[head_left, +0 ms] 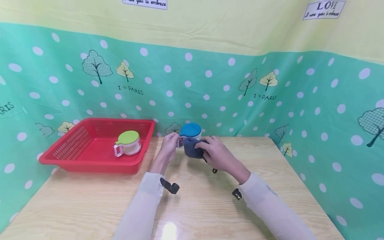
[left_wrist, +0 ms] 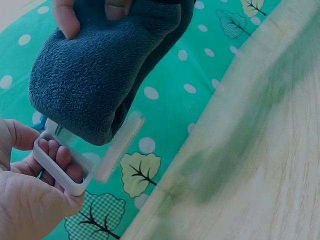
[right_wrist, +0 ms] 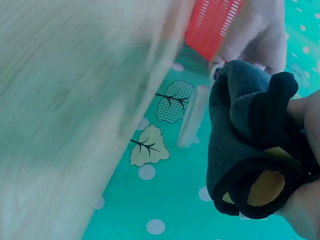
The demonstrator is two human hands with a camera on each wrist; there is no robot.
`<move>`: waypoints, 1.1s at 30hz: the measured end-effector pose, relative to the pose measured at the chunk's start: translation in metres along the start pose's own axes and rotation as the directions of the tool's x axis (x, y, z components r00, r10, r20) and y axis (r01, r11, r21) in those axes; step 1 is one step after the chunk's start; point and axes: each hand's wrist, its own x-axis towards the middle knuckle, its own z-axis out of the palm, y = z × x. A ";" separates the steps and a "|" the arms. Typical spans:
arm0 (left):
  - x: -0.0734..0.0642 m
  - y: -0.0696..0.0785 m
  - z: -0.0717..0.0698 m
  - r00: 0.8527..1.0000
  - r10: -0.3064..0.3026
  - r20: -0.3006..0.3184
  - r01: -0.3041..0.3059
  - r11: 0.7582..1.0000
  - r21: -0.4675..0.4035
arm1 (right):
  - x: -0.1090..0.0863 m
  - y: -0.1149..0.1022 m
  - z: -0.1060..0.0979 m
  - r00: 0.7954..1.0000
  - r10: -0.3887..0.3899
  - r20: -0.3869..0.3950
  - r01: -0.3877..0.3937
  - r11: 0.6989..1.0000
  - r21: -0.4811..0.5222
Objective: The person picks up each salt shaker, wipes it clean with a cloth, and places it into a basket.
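Observation:
A seasoning jar [head_left: 191,130] with a blue lid is held up over the far part of the table. My left hand [head_left: 169,145] grips its white handle [left_wrist: 59,170], the fingers curled through the loop. My right hand [head_left: 216,151] holds a folded dark blue-grey towel [head_left: 192,148] against the near side of the jar. In the left wrist view the towel hides most of the jar, with fingertips [left_wrist: 116,11] pressing on the cloth. The right wrist view shows the towel's rolled layers and dark edging; a clear base sticks out below.
A red plastic basket [head_left: 93,163] stands at the left of the wooden table [head_left: 204,206]. Inside it sits a similar jar [head_left: 128,137] with a green lid and white handle. A green dotted curtain [head_left: 186,90] hangs behind and along both sides.

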 end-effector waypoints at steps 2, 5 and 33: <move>0.000 0.001 0.000 1.000 -0.003 -0.005 0.003 1.000 0.005 | -0.001 0.002 0.001 1.000 -0.017 0.007 0.017 1.000 0.003; -0.001 0.001 0.001 1.000 -0.023 -0.018 0.023 1.000 0.007 | -0.005 0.004 0.006 0.996 -0.039 0.076 0.039 0.999 0.001; -0.004 0.008 0.004 1.000 -0.026 0.000 0.026 0.999 -0.041 | -0.006 0.058 0.018 0.973 0.135 0.186 -0.124 0.990 -0.073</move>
